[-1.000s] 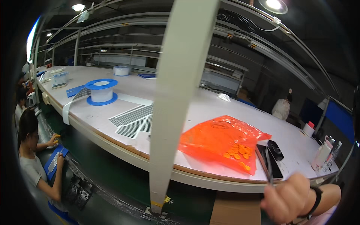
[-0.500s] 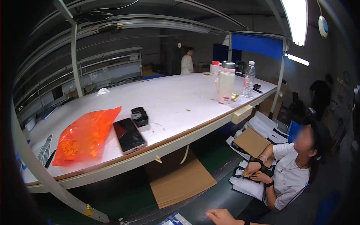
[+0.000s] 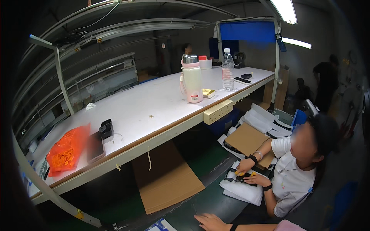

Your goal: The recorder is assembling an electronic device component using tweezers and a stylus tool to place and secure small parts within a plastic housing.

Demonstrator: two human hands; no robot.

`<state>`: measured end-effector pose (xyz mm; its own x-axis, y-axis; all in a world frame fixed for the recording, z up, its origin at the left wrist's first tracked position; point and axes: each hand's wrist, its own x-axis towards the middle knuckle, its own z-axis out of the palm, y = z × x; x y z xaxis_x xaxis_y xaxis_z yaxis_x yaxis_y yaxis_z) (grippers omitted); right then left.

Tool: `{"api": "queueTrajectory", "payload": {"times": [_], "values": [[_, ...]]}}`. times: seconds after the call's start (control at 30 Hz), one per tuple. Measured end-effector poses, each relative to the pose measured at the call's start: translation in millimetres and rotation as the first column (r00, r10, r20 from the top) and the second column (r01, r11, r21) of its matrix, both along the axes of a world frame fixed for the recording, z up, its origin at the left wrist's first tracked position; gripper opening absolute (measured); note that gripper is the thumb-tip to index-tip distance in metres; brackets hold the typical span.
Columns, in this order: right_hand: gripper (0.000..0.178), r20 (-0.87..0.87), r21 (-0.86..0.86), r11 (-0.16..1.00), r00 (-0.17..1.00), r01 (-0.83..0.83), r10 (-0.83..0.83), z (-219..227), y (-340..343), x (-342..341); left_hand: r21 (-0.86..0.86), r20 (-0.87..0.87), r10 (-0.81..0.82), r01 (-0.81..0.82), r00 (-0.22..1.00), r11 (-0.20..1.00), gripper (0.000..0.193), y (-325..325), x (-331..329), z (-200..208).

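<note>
At the bottom edge, my right hand (image 3: 211, 222) reaches in from the right, with a black band at its wrist and a pink sleeve farther up the arm. Its fingers are stretched apart over the dark green bench (image 3: 200, 206), holding nothing that shows; the lower part is cut off by the frame. A blue-and-white package (image 3: 161, 225) lies to its left. My left hand is out of the picture. Just beyond, a seated co-worker in a white shirt (image 3: 291, 181) has both hands at a dark item with yellow pieces (image 3: 242, 176), on white wrapping (image 3: 243, 192).
A long white table (image 3: 135, 111) carries an orange bag of small pieces (image 3: 63, 154), a phone (image 3: 96, 148), a black case (image 3: 106, 129), a pink-and-white flask (image 3: 192, 82) and a water bottle (image 3: 227, 71). Cardboard (image 3: 165, 184) leans below its edge. A power strip (image 3: 218, 111) is fixed to the rim.
My view has swung to the right, so the table's things sit farther left. The fingers of my right hand have spread. The co-worker's hands still work at the same place.
</note>
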<state>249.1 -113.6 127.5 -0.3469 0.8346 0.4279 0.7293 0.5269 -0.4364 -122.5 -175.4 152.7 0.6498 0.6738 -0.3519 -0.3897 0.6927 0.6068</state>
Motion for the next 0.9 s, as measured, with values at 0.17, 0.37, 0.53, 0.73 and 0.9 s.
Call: {"api": "queueTrajectory", "payload": {"times": [0.17, 0.37, 0.53, 0.73, 0.9], "values": [[0.049, 0.395, -0.359, 0.931, 0.893, -0.067, 0.217, -101.6, 10.9, 6.5, -0.248, 0.05, 0.098, -0.083, 0.994, 0.965, 0.041, -16.7, 7.6, -4.7], [0.049, 0.346, -0.297, 0.947, 0.938, 0.12, -0.011, -117.5, -1.3, 1.1, -0.067, -0.539, 0.193, -0.27, 0.82, 0.96, 0.043, -27.3, 14.9, -14.9], [0.054, 0.256, -0.413, 0.902, 0.967, 0.126, -0.018, -105.2, 3.9, -33.9, 0.142, -0.823, 0.219, -0.184, 0.525, 0.973, 0.043, -39.9, -2.1, -15.7], [0.064, 0.3, -0.383, 0.922, 0.936, -0.06, 0.186, -81.3, 6.6, -79.3, 0.597, -0.71, 0.61, 0.157, -0.353, 0.786, 0.033, -68.7, -77.4, -81.7], [0.057, 0.372, -0.281, 0.935, 0.873, -0.218, 0.315, -100.6, 13.5, -83.4, 0.643, -0.61, 0.169, -0.359, -0.774, 0.677, 0.055, -94.6, -147.4, -178.4]]}}
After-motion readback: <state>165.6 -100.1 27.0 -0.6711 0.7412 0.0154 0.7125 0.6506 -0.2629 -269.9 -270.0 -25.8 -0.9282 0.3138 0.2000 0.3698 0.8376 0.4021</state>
